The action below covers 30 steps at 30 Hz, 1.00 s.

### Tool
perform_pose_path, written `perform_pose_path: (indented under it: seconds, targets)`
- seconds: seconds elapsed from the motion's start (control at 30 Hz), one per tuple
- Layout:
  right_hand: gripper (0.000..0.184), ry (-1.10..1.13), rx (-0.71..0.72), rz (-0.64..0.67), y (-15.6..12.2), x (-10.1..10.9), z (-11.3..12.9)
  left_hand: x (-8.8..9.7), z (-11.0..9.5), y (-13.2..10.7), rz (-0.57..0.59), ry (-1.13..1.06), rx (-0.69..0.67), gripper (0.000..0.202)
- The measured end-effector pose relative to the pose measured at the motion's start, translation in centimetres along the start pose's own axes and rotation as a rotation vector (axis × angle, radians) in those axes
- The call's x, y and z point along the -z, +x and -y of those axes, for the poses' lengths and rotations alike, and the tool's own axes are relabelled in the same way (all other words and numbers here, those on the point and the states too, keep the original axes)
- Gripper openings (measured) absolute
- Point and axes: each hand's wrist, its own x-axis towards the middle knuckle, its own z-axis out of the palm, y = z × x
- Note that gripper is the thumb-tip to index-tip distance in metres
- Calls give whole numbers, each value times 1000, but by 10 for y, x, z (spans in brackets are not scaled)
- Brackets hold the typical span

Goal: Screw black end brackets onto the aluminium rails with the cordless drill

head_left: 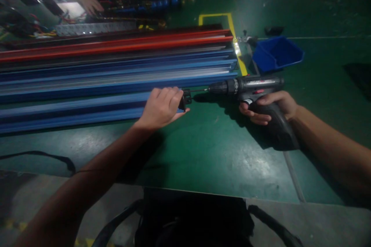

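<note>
Green counter [203, 162] below: our left hand [162, 107] clamps a blocky black plastic end-piece [188, 97], our right hand [281, 104] a black pistol-shaped drill [252, 83]. Fastening looks unfinished.

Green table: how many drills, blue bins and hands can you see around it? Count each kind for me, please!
Drill: 1
Blue bin: 1
Wearer's hands, left hand and right hand: 2
Other hands at the back: 2
Total: 6

We take this for a workshop: long red rails [116, 47] and blue rails [72, 104] lie on a green desk [203, 150] marked with yellow tape [241, 67], near a blue bin [278, 52] and a drill [261, 82], with another person's hand [92, 4] across from us.
</note>
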Motion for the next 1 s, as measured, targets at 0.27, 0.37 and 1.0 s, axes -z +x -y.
perform_pose_path:
  seconds: [0.27, 0.37, 1.0]
  targets:
    - [33, -52, 52, 13, 3, 2, -4, 1, -1, 2, -32, 67, -60, 53]
    - [32, -59, 47, 20, 4, 2, -3, 1, 0, 1, 17, 41, -22, 52]
    - [33, -34, 26, 27, 3, 6, -4, 4, 0, 2, -2, 50, -49, 54]
